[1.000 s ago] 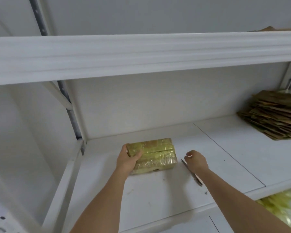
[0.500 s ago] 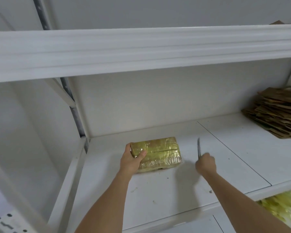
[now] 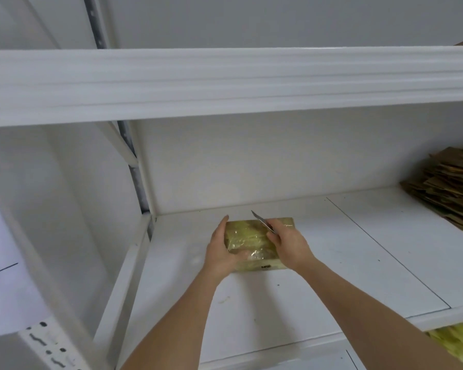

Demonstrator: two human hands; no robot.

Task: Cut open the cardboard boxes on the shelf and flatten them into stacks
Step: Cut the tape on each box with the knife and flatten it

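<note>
Forearms reach in from the bottom edge, yours, both bare. Your left hand (image 3: 221, 253) grips the box's left end, thumb across the near top edge, fingers straight along the far side. Your right hand (image 3: 288, 243) is curled round a knife (image 3: 262, 221), blade pointing up-left over the top of the box. Box (image 3: 251, 240): small, flat, brown cardboard, wrapped in shiny yellowish clear tape, dark print on the near face, lying on the white shelf (image 3: 332, 263) near its back left corner. Further right, well apart, a stack of flattened cardboard (image 3: 449, 185) sits against the back wall.
</note>
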